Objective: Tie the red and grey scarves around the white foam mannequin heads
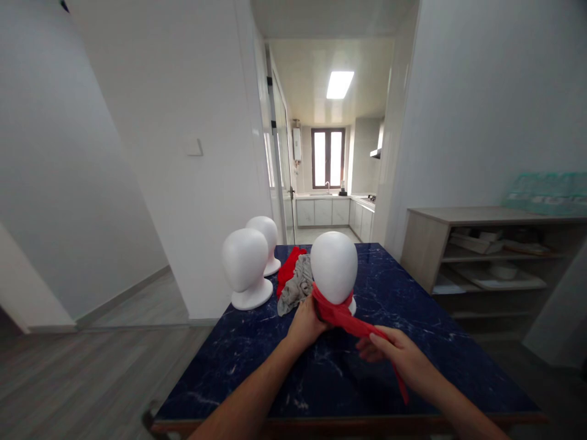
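A white mannequin head (pixel 334 266) stands upright on the table, with a red scarf (pixel 337 315) around its neck. My right hand (pixel 389 348) pinches the scarf's loose end, pulled out toward the lower right; a thin tail hangs below the fingers. At the left side of the neck, my left hand (pixel 308 321) is closed against the scarf, its fingertips partly hidden. Left of this head lie a crumpled grey cloth (pixel 297 286) and a bright red cloth (pixel 288 269).
Two more white mannequin heads, a nearer one (pixel 245 263) and a farther one (pixel 266 235), stand on the left of the dark blue marbled table (pixel 220 366). A shelf unit (pixel 426 244) with packed bottles (pixel 545 192) on top stands at right. A kitchen doorway lies beyond.
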Demonstrator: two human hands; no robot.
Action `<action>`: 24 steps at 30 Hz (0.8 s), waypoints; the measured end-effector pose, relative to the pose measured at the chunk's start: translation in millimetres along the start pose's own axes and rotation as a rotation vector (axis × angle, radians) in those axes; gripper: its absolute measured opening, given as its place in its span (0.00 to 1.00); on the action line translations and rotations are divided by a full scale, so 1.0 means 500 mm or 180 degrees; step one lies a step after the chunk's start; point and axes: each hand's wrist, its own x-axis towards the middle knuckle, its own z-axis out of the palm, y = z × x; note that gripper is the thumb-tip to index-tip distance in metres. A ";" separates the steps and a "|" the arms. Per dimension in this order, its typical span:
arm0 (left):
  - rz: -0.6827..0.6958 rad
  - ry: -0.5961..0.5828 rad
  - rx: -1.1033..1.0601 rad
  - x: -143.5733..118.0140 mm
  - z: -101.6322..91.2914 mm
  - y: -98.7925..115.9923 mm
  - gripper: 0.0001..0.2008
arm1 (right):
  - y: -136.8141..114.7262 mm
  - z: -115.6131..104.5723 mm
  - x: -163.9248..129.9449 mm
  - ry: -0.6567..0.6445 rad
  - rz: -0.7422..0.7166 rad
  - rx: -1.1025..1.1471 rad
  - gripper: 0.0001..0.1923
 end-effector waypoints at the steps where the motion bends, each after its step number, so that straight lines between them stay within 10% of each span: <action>1: 0.0082 0.0064 0.0179 -0.001 0.001 -0.008 0.51 | -0.004 -0.009 -0.010 -0.0221 0.0061 -0.0068 0.24; 9: 0.0037 0.0284 0.0612 -0.002 0.008 -0.042 0.52 | -0.007 -0.172 -0.059 -0.1004 0.1069 -0.0873 0.22; 16: 0.0047 0.0252 0.0477 0.003 0.006 -0.032 0.57 | 0.058 -0.337 0.054 -0.0049 0.1504 -0.1198 0.14; 21: 0.0008 0.0226 0.0411 0.001 0.007 -0.037 0.60 | 0.055 -0.291 0.156 0.1298 0.1001 -0.3027 0.03; 24: 0.0054 0.0222 0.0332 -0.001 0.009 -0.048 0.63 | 0.038 -0.190 0.180 0.1483 0.0297 -0.3388 0.17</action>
